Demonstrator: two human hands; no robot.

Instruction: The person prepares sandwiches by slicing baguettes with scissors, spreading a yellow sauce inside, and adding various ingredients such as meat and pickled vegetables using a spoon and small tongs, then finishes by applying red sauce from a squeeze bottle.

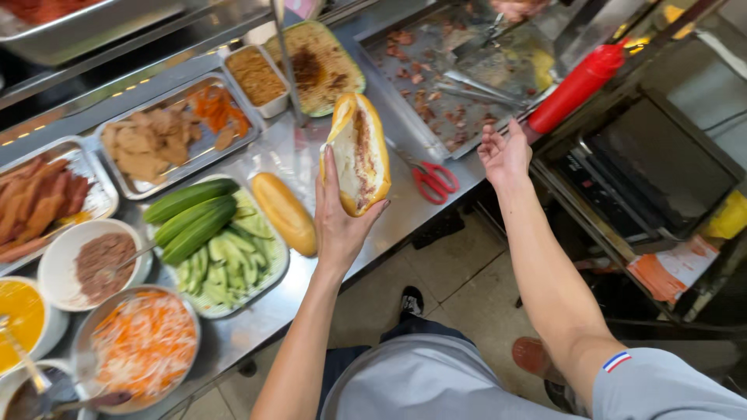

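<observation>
Presently, item by item:

Left hand (338,222): fingers wrapped round a split baguette (358,152), held upright above the bench (299,155) front edge; crust golden and smooth, crumb white, a brown meat filling down the cut.

Right hand (504,155): fingers spread wide, palm up, holding nothing; it hovers past the bench's right corner, just beside the base of a red squeeze bottle (577,84) and near the griddle tray (405,85). Open floor lies below both forearms, tiled and pale.

Bench: steel, reflective, crowded; the only bare strip runs along the front edge between the whole loaf (285,212) and the scissors (432,179), red-handled, lying flat.

Griddle tray: shallow metal, greasy, scattered with meat scraps; tongs (482,87) lie in it.

Cucumber tray (274,274): three whole cucumbers (191,218), dark green and glossy, over pale sliced spears; the loaf touches its right rim.

Round bowls at the left front: shredded carrot and white radish (144,342), ground brown meat (101,264), an orange-yellow sauce (19,315).

Rear trays: sliced pale meat with carrot (159,136), red-brown strips (39,202), a small tub of brown crumbs (255,75), a green-rimmed dish of spread (319,66).

Right of the bench, a dark metal rack (661,171) stands close, leaving a narrow gap.
</observation>
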